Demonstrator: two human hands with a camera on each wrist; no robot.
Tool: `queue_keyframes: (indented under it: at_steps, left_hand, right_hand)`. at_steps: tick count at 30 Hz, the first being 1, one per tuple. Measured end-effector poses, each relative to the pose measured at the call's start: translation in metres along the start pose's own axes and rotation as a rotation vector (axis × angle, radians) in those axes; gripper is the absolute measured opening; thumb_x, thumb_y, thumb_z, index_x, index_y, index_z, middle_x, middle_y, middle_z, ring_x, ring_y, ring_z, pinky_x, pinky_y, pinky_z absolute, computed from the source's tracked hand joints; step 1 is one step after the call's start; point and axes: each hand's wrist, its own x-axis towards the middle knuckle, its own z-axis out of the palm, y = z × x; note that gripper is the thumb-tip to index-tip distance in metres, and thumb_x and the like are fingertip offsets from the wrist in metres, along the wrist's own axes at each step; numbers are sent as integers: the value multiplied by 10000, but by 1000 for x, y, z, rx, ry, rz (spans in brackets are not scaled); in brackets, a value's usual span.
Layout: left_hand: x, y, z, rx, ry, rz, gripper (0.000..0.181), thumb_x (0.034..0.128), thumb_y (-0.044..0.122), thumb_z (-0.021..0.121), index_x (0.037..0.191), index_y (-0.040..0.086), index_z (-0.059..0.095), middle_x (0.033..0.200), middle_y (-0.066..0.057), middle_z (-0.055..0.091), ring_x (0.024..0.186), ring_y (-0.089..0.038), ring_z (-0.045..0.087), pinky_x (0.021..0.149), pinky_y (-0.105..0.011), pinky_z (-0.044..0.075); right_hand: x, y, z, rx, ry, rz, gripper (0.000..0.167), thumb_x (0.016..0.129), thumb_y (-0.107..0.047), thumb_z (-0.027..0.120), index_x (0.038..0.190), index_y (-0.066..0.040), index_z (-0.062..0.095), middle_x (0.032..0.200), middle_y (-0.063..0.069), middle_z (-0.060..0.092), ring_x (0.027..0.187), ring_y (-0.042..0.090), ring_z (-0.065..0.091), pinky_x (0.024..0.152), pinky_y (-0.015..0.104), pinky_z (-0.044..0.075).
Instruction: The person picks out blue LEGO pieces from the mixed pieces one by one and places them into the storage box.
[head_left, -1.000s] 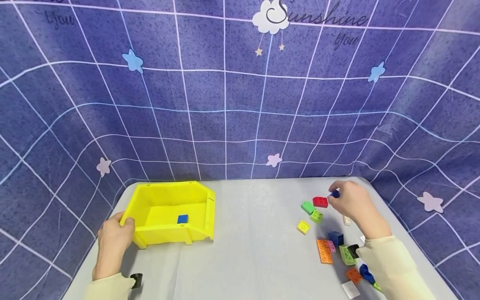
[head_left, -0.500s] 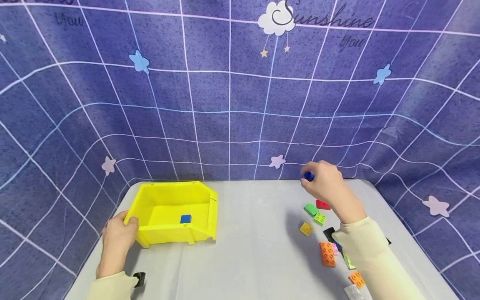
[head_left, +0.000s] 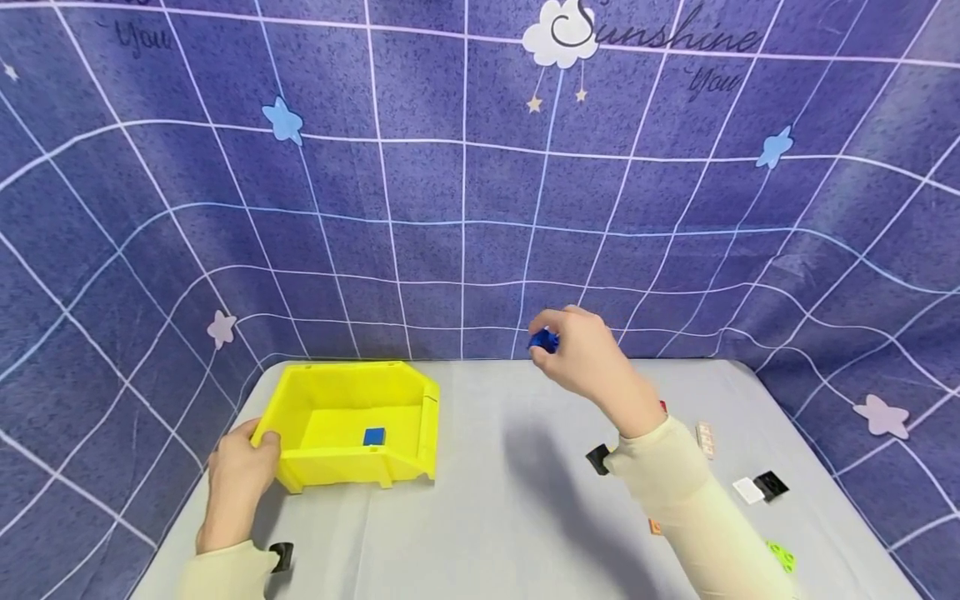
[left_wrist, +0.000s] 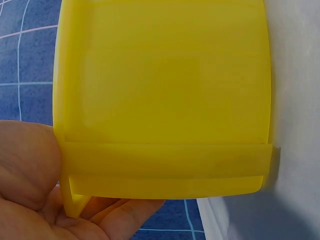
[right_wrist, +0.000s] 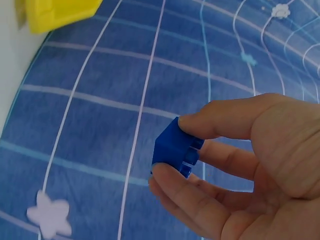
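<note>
My left hand (head_left: pixel 243 467) grips the left edge of a yellow bin (head_left: pixel 330 468), thumb on the rim. In the left wrist view the bin's wall (left_wrist: pixel 165 100) fills the middle, the fingers curling under its edge. Inside the bin, on its floor, lies a blue block (head_left: pixel 374 436). Raised above the table right of the bin, my right hand (head_left: pixel 588 354) pinches a blue toy brick (head_left: pixel 543 340) between thumb and fingers. The right wrist view shows that brick (right_wrist: pixel 172 145) with its studs facing the palm.
On the table's right side, partly hidden by the right arm, lie loose bricks: a pale one (head_left: pixel 705 439), a white one (head_left: pixel 747 490), a black piece (head_left: pixel 771 486) and a green one (head_left: pixel 781 557). A blue grid-patterned curtain (head_left: pixel 465 183) hangs behind the table (head_left: pixel 435 542).
My right hand has carried the blue brick up and leftward from the loose bricks, toward the bin. My left hand keeps its hold on the bin. The head view has shifted slightly.
</note>
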Motion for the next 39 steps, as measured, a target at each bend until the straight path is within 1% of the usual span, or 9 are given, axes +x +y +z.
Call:
queue_keyframes:
  at_steps: [6, 13, 18, 21, 24, 28, 31, 35, 39]
  left_hand:
    - [0, 2, -1, 2, 1, -2, 531, 1045, 217, 427, 1487, -73, 473, 1404, -360, 537, 1115, -434, 517, 905, -571, 428]
    - [-2, 3, -2, 8, 10, 0, 528, 1039, 207, 429, 1478, -82, 477, 1385, -365, 548, 1085, -418, 547, 871, -541, 446]
    - [-2, 2, -2, 1, 16, 5, 527, 1031, 199, 432, 1471, -87, 484, 1373, -365, 556, 1101, -433, 534, 901, -568, 436]
    - [-2, 2, -2, -3, 14, 10, 525, 1036, 199, 430, 1474, -85, 480, 1395, -371, 538, 1156, -469, 506, 948, -607, 414]
    - [-2, 3, -2, 3, 12, 14, 524, 1040, 203, 429, 1476, -84, 477, 1403, -374, 530, 1162, -478, 508, 946, -610, 416]
    - [-1, 3, -2, 5, 9, 9, 525, 1040, 203, 428, 1476, -85, 475, 1402, -376, 528, 1161, -481, 505, 937, -610, 417]
    - [0, 3, -3, 4, 11, 10, 526, 1039, 202, 427, 1477, -85, 475, 1404, -376, 526, 1164, -485, 502, 937, -612, 416]
    - [-2, 2, -3, 11, 9, 14, 528, 1038, 209, 430, 1481, -75, 478, 1406, -368, 533, 1137, -465, 525, 905, -583, 432]
    - [-3, 2, -2, 9, -1, 11, 531, 1042, 220, 426, 1488, -64, 475, 1412, -363, 529, 1161, -474, 505, 922, -598, 425]
  right_hand:
    - [13, -26, 15, 46, -13, -76, 240, 855, -156, 741, 1089, -114, 778, 1000, 88, 708, 862, 227, 587, 720, 373, 506]
    - [25, -54, 37, 105, -55, -134, 236, 877, -161, 748, 1111, -144, 776, 1009, 44, 704, 865, 197, 564, 707, 323, 498]
    - [29, -76, 52, 116, -105, -160, 251, 909, -184, 747, 1157, -150, 765, 1039, 43, 689, 880, 190, 563, 721, 305, 516]
    - [30, -89, 59, 120, -141, -163, 262, 927, -189, 740, 1186, -156, 756, 1056, 43, 675, 875, 189, 566, 707, 287, 519]
    - [32, -100, 67, 120, -165, -180, 271, 934, -187, 732, 1202, -163, 753, 1073, 40, 678, 872, 182, 562, 695, 272, 508]
    - [33, -111, 79, 128, -191, -213, 282, 934, -176, 727, 1214, -150, 748, 1073, 29, 684, 874, 165, 542, 676, 253, 484]
    - [34, -118, 88, 143, -215, -222, 290, 932, -165, 731, 1221, -139, 742, 1045, 20, 673, 857, 155, 526, 639, 223, 470]
    - [33, -126, 102, 152, -259, -212, 315, 924, -135, 731, 1239, -149, 731, 1050, 7, 651, 846, 143, 522, 619, 187, 461]
    - [32, -131, 116, 142, -296, -203, 348, 905, -89, 724, 1246, -160, 725, 1080, 7, 643, 874, 143, 522, 644, 184, 459]
